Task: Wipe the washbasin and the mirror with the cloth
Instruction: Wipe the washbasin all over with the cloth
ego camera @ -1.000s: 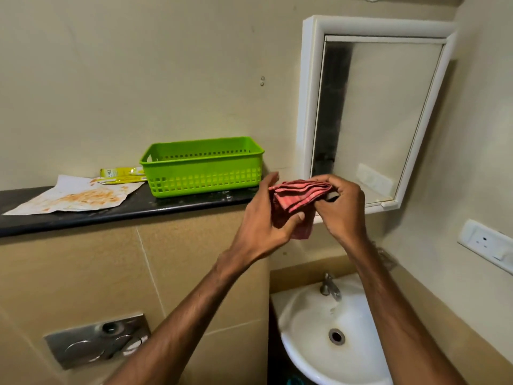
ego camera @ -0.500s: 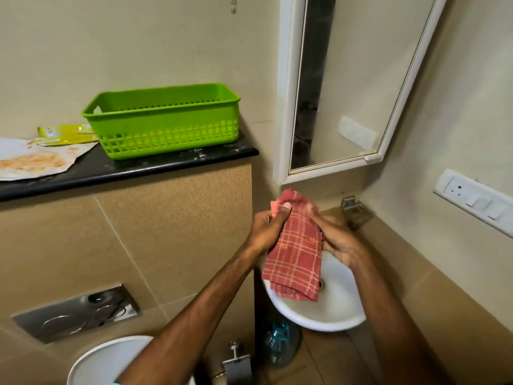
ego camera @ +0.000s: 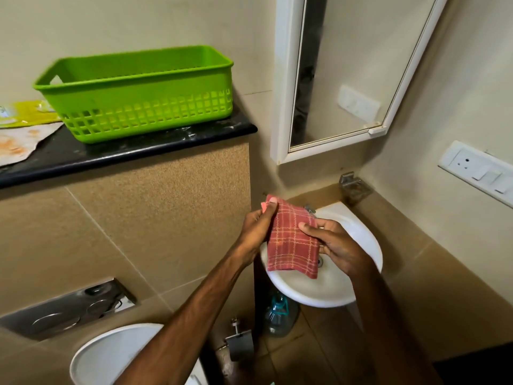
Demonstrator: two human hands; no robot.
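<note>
A red checked cloth [ego camera: 291, 243] hangs folded over the small white corner washbasin [ego camera: 358, 237]. My left hand [ego camera: 256, 230] pinches its upper left corner, and my right hand [ego camera: 337, 243] grips its right edge. The cloth hides most of the tap [ego camera: 310, 209] and part of the drain. The white-framed mirror [ego camera: 349, 68] hangs on the wall above the basin, with neither hand touching it.
A green plastic basket [ego camera: 138, 93] stands on a black ledge [ego camera: 125, 151] at the left, beside stained paper [ego camera: 19, 140] and a yellow packet [ego camera: 22, 112]. A socket panel [ego camera: 477, 170] is on the right wall. Below are a flush plate [ego camera: 66, 309], toilet lid [ego camera: 111, 354] and a bottle [ego camera: 277, 312].
Both hands came down from in front of the mirror to over the basin with the cloth. The bunched cloth has opened into a hanging flat fold. The view has tilted downward.
</note>
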